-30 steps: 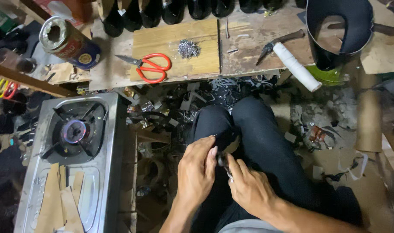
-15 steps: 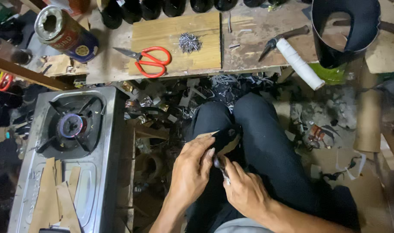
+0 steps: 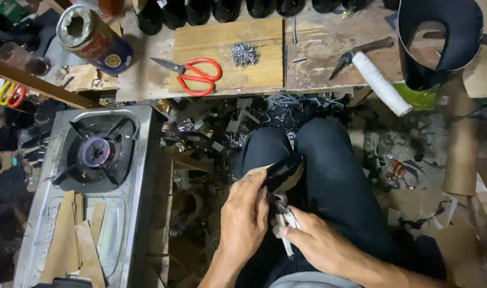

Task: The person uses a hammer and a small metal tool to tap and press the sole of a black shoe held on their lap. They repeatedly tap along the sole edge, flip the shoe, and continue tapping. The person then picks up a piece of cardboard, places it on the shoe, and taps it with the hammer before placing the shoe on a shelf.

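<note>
My left hand (image 3: pixel 244 218) holds a black shoe piece (image 3: pixel 282 172) with a pale inner edge over my lap. My right hand (image 3: pixel 315 245) grips a small white-handled tool (image 3: pixel 283 226) whose tip meets the underside of the black piece. Both hands are close together above my knees in black trousers (image 3: pixel 329 176). The working end of the tool is partly hidden between my fingers.
A lit gas stove (image 3: pixel 97 154) with cardboard strips (image 3: pixel 75 242) stands to the left. On the wooden bench (image 3: pixel 318 48) lie red scissors (image 3: pixel 193 74), a pile of small nails (image 3: pixel 244 53), a white-handled hammer (image 3: pixel 371 74), a tin can (image 3: pixel 91 37) and a black shoe upper (image 3: pixel 441 37). Scraps litter the floor.
My hands and the black piece have stayed on my lap, with small shifts of the fingers. The view has moved slightly, so the bench sits a little higher in the picture.
</note>
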The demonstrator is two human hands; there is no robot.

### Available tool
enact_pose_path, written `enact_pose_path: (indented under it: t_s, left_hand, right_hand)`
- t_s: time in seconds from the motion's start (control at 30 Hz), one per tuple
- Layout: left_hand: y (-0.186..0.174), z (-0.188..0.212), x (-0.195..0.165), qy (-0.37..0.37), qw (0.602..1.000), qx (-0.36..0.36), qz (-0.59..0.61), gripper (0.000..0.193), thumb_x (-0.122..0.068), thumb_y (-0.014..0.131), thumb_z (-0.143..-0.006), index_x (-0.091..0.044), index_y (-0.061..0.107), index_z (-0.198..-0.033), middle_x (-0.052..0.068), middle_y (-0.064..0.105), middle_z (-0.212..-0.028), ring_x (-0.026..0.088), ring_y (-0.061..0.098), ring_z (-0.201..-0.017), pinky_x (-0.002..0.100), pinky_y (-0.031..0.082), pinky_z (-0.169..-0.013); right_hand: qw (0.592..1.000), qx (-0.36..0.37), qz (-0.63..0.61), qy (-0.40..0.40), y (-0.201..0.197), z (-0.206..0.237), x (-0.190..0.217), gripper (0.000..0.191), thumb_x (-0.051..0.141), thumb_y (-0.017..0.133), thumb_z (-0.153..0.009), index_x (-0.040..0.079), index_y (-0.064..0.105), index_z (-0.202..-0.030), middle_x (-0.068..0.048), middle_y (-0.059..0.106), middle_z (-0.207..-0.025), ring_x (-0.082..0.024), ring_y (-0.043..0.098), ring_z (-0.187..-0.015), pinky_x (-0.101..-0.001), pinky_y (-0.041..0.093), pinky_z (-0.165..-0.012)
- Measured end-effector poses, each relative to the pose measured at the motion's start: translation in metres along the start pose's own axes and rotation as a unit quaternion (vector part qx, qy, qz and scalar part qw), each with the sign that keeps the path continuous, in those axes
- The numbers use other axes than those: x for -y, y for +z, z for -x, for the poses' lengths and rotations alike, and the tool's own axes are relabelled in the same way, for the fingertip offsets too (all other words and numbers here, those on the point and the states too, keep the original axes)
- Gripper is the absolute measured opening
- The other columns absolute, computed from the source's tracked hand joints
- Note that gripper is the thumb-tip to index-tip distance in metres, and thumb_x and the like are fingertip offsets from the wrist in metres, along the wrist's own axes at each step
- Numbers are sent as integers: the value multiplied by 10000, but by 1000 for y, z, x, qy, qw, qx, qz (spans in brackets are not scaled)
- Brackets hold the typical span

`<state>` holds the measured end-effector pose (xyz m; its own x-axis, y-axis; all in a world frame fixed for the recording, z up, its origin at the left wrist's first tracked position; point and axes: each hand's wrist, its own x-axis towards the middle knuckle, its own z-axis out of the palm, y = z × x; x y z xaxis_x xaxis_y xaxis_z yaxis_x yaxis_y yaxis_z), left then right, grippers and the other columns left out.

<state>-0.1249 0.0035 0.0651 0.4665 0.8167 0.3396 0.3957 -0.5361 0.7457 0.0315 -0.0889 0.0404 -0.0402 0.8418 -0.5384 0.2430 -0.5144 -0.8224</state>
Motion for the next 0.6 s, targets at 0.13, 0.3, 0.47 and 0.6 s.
enact_pose_path:
  t_s: [0.13,0.3,0.47,0.6]
  left_hand:
    - [4,5,-5,-3,1000,7,-21,346,5,644,-896,23,648,-1242,213,708,-1196,405,663,-1171,438,530,-990]
    - [4,6,-1,-24,1000,17,-12,321,-7,664,-907,15,657,-1228,216,701,-1205,401,659,-1169,439,524,-1001]
    - [0,3,7,-5,999,34,12,364,45,632,-827,2,673,-1187,199,712,-1227,403,656,-1201,441,513,-1039]
    - [-8,10,13,-21,999,23,24,386,55,604,-819,5,684,-1194,183,726,-1215,367,669,-1189,408,518,-1018]
  right_hand:
    - [993,-58,86,-55,6,12,2,323,210,580,-915,-16,583,-1146,-174,676,-957,-316,699,-835,-414,557,-749]
    - [973,-139,155,-96,22,9,-23,339,161,556,-952,-1,579,-1249,-198,709,-997,-408,705,-859,-479,555,-726]
    - [934,-172,231,-212,28,-5,-24,464,119,583,-895,-49,505,-1320,-241,671,-1043,-417,696,-761,-463,562,-626]
    - [960,-75,219,-154,-3,12,-14,483,164,584,-923,58,555,-1394,-190,661,-911,-393,682,-739,-480,517,-613]
